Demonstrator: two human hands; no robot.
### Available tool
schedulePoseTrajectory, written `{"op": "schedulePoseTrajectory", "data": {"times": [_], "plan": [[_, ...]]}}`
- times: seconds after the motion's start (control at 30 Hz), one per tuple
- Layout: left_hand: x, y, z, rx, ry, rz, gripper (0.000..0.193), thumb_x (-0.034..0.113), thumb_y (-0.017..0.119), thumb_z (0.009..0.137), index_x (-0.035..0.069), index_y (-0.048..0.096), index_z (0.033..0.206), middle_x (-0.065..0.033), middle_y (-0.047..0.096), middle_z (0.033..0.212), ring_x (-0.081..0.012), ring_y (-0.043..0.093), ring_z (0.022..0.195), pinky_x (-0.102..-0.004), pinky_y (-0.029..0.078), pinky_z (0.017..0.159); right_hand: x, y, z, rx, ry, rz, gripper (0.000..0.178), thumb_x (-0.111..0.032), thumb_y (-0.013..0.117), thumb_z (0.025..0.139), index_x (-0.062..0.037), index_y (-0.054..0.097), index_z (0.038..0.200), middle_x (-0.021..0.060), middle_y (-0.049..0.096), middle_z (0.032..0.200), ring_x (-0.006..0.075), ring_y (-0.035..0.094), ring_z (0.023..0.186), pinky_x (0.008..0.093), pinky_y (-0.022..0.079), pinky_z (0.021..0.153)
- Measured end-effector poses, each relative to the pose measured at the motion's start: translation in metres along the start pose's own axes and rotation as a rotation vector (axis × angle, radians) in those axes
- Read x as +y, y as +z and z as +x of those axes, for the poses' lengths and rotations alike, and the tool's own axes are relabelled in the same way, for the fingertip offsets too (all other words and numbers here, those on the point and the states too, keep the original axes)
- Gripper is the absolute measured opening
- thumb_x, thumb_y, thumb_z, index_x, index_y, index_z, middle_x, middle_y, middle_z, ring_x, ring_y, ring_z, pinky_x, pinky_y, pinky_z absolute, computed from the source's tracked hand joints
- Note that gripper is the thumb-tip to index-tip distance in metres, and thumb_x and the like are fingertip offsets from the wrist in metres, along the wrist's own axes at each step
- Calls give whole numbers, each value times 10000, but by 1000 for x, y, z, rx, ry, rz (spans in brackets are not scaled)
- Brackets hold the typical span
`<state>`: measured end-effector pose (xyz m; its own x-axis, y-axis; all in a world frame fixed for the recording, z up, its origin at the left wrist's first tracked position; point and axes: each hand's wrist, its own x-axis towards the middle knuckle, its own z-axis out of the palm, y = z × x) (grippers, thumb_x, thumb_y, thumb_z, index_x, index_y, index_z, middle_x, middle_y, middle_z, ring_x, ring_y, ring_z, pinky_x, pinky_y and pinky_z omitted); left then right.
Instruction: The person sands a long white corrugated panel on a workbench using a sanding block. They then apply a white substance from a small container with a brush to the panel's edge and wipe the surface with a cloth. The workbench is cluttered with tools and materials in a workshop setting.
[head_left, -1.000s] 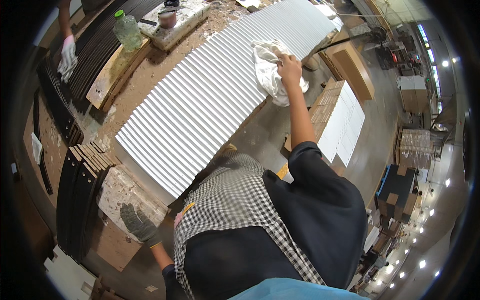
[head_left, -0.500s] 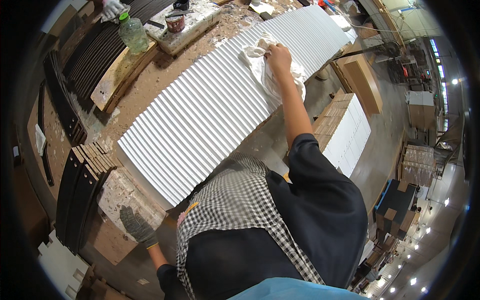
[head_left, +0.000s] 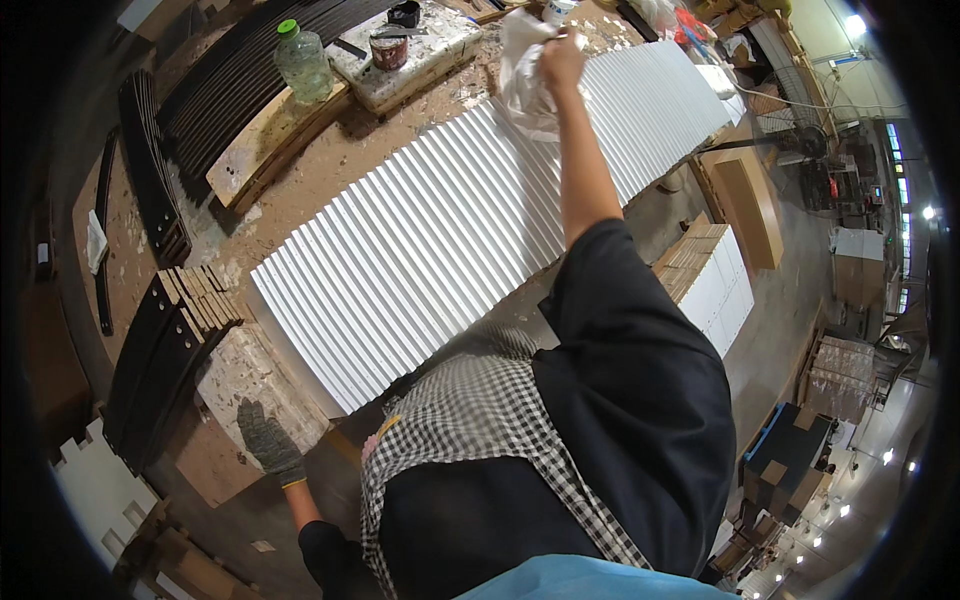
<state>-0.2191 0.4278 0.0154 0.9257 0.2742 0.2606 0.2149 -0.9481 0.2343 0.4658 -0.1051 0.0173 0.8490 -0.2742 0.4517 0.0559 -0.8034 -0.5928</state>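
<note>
A long row of white slats (head_left: 420,240), packed side by side, runs diagonally across the workbench (head_left: 330,185) in front of me. My right hand (head_left: 562,62), bare, grips a bunched white cloth (head_left: 522,85) at the far edge of the slats. Part of the cloth hangs over that edge; whether it presses on the slats I cannot tell. At lower left my left hand (head_left: 268,442), in a grey glove, rests with its fingers stretched out on a paint-stained block (head_left: 262,375) beside the near end of the row.
Black curved slats (head_left: 150,370) stand stacked at left, with more black slats (head_left: 235,75) behind. A green-capped bottle (head_left: 303,65) sits on a wooden piece (head_left: 270,145). A paint-smeared cup (head_left: 389,48) stands on a stained white block (head_left: 440,55). Stacked white boards (head_left: 715,285) lie to the right.
My right hand has carried the cloth away from me, from the middle of the slats to their far edge. My left hand stays on the block. Another person's gloved hand has left view at upper left.
</note>
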Motion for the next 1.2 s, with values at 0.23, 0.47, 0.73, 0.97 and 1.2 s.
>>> {"op": "schedulePoseTrajectory", "data": {"times": [0.23, 0.47, 0.73, 0.97, 1.2], "plan": [[-3, 4, -6, -5, -75, -15, 350, 113, 527, 1010, -53, 634, 1299, -221, 605, 1407, -381, 540, 1338, -493, 375, 1178, 27, -120, -152, -194, -475, -415, 475, -395, 769, 810, -283, 704, 1267, 114, 557, 1247, 358, 481, 1178, 518, 362, 1013], [0, -5, -2, 5, -1, 20, 346, 153, 525, 1041, -72, 644, 1276, -230, 617, 1390, -396, 562, 1310, -515, 390, 1167, 28, -202, -117, 201, 57, -129, 308, -192, 756, 792, 7, 670, 1010, 174, 598, 951, 398, 586, 956, 529, 464, 840], [4, -1, 4, 10, -17, -13, 344, 162, 520, 1051, -85, 652, 1252, -241, 623, 1373, -403, 562, 1311, -512, 399, 1161, 73, -190, -176, -238, -19, -622, 342, -225, 758, 770, -174, 752, 1108, 59, 699, 1138, 322, 679, 1007, 460, 550, 876], [10, -5, 4, -1, -27, 24, 349, 170, 513, 1056, -85, 650, 1251, -248, 624, 1369, -413, 557, 1318, -528, 402, 1156, 71, -164, -149, -255, -172, -580, 252, -140, 715, 774, -197, 771, 1013, 19, 690, 1006, 291, 668, 996, 494, 496, 832], [3, -4, 4, 29, 5, -16, 368, 208, 518, 1056, -82, 648, 1243, -247, 618, 1375, -407, 554, 1322, -529, 391, 1161, 24, -49, -80, -231, -253, -654, 227, -190, 694, 788, -172, 766, 1002, 51, 698, 1032, 300, 689, 1004, 502, 515, 812]]}}
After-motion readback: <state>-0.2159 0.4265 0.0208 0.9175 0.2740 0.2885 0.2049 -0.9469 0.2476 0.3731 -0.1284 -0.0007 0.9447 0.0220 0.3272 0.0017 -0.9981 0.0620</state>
